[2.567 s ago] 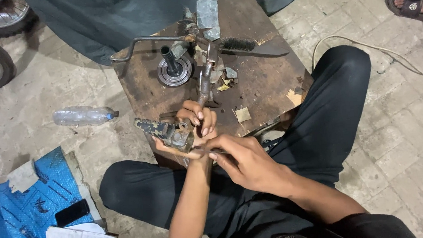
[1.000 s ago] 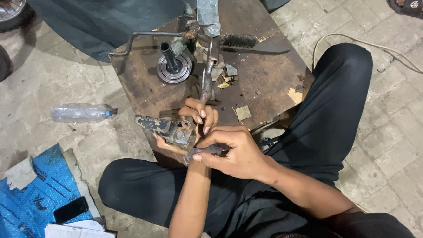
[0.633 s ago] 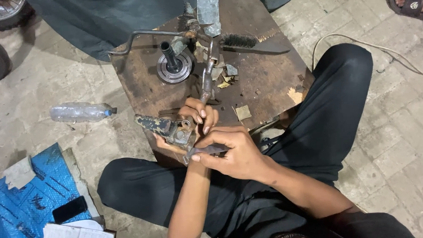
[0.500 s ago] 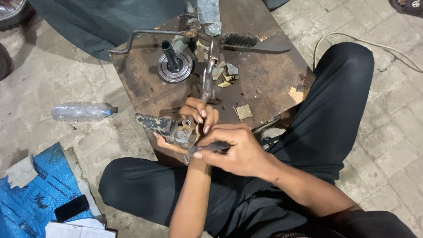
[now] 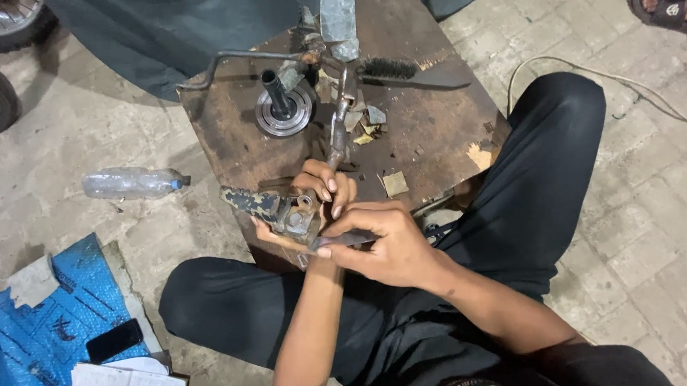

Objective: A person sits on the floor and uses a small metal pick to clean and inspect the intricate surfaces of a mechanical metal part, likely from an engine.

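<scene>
Rusty metal lever assembly [image 5: 282,208] rests at the wooden board's [image 5: 434,133] near edge, gripped by the left hand [image 5: 320,190]. Right hand [image 5: 385,246] pinches a slim tool [image 5: 346,238] against it; work looks midway, unfinished.

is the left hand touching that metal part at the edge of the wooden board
Touching. The head view shows the left hand wrapped around the grimy metal part, its fingers curled over the top, while the right hand holds a small dark tool against it.
</scene>
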